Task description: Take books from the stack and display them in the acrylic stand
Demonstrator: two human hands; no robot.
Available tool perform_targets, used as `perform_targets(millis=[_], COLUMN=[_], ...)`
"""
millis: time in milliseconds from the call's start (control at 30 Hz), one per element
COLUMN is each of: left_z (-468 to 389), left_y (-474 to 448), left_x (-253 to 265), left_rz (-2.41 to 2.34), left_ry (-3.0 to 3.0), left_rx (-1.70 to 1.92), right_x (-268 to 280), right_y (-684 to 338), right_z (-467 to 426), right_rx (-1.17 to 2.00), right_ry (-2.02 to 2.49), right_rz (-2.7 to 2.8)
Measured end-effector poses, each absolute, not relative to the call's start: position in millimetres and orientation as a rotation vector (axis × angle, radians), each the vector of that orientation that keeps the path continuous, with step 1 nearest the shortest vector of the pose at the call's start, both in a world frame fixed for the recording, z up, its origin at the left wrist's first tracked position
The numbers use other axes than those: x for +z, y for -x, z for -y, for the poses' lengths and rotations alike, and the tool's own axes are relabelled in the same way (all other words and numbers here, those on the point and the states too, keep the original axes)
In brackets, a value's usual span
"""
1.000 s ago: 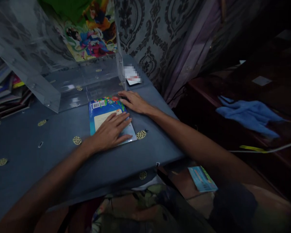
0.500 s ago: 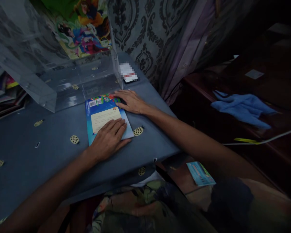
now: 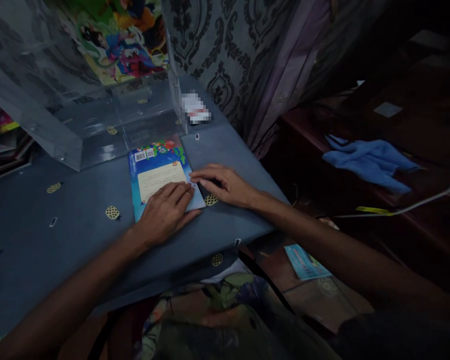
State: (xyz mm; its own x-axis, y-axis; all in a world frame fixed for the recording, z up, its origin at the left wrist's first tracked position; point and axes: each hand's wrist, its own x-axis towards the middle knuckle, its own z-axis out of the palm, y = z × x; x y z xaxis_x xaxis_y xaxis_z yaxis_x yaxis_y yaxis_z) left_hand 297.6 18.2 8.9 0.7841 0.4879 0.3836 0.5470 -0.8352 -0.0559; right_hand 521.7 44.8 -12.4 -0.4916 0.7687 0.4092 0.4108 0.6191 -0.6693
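A thin blue book (image 3: pixel 163 170) lies flat on the table, its back cover up, with a barcode at the top and a pale text panel in the middle. My left hand (image 3: pixel 167 207) rests flat on the book's lower part, fingers stretched across the cover and hiding some of the panel. At the book's right edge is my right hand (image 3: pixel 225 185), fingers stretched out and thumb apart, the fingertips touching the edge or just over it. Neither hand is wrapped round anything.
A clear acrylic stand (image 3: pixel 69 145) is just behind the book, with a colourful picture book (image 3: pixel 131 45) upright in it. Stacked books (image 3: pixel 7 145) sit at the left. A blurred-out item (image 3: pixel 197 107) lies at the back right. A blue cloth (image 3: pixel 371 160) rests on dark furniture.
My right hand has slid from the book's upper right corner toward me, down along its right edge. My left hand and the book have stayed in place. The view has shifted slightly.
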Motion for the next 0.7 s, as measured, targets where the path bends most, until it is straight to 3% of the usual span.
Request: perform_targets(millis=[700], left_z=[-16.2], left_y=[-297.5], left_x=[7.2], left_rz=[0.877], left_ry=[2.835], left_rx=[-0.526], right_x=[-0.8], right_y=[-528.0], right_z=[-24.6], right_rx=[1.063], right_ry=[0.785], right_rz=[1.893])
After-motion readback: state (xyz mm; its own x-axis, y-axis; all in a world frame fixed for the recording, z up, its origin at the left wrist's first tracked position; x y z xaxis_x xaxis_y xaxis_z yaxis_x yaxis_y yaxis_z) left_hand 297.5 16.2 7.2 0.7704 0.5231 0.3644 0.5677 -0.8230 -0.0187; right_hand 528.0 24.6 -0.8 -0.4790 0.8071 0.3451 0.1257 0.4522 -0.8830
